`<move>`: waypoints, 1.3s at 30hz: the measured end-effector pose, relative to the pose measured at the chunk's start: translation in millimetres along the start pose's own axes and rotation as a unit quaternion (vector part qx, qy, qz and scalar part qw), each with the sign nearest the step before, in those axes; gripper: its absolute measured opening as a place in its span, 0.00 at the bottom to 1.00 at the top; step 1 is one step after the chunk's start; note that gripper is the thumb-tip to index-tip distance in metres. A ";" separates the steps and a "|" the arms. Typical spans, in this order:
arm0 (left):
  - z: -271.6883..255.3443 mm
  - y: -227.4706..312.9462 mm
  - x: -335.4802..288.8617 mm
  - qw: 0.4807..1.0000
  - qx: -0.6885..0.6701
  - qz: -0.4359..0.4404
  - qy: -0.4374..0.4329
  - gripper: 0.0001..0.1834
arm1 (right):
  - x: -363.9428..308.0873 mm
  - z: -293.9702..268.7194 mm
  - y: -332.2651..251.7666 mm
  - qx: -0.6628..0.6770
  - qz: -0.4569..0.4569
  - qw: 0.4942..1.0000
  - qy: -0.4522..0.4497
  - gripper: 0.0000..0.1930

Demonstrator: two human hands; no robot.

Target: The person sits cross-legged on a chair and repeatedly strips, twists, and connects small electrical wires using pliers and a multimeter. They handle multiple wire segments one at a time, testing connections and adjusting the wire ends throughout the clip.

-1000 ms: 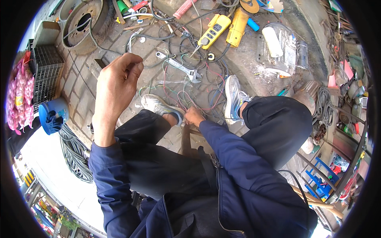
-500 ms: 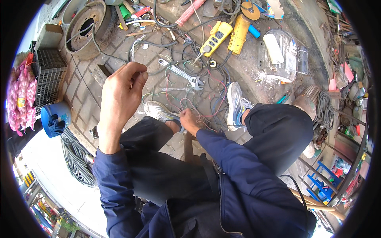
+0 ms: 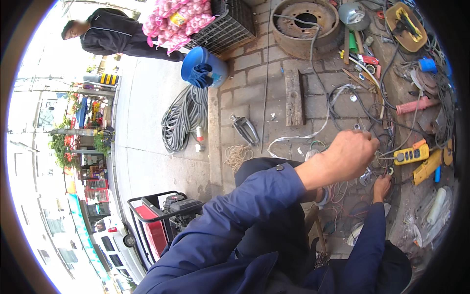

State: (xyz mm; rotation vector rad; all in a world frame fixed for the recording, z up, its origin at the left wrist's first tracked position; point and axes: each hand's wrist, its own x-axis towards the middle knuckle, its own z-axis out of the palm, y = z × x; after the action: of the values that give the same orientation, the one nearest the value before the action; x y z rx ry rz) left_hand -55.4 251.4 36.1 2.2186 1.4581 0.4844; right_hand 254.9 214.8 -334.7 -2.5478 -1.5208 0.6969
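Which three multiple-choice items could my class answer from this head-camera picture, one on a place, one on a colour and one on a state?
1. Where does the rusty wheel rim lie?
A. on the brick paving at the top of the picture
B. on the person's lap
C. inside the blue bucket

2. What colour is the push-button control box beside the raised left hand?
A. green
B. yellow
C. white

3. How is the right hand placed?
A. raised above the head
B. resting on the generator
C. down among the thin wires on the ground

Answers: 1 A, it sits on the bricks near the crate; 2 B, its casing is yellow; 3 C, its fingers are low in the wire tangle.
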 end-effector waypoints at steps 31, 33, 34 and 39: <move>-24.0 8.7 -37.0 0.996 0.039 0.021 0.080 0.10 | -74.4 22.8 53.1 0.123 -0.090 0.973 -0.175 0.22; -29.1 2.1 -27.2 0.991 0.020 0.010 0.133 0.06 | -70.3 15.2 45.7 0.091 -0.106 0.985 -0.097 0.20; -33.3 0.1 -23.6 0.987 -0.004 0.014 0.159 0.07 | -66.3 12.7 38.1 0.191 -0.003 0.971 -0.146 0.17; -54.6 4.6 -11.0 0.992 -0.041 -0.015 0.116 0.08 | -62.4 6.3 -8.1 0.129 -0.100 0.984 -0.068 0.14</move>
State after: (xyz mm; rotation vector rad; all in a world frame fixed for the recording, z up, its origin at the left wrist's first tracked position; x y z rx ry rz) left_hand -84.1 248.8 84.0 2.1294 1.5532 0.8009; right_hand 220.8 164.6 -317.0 -2.1650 -1.5811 0.9841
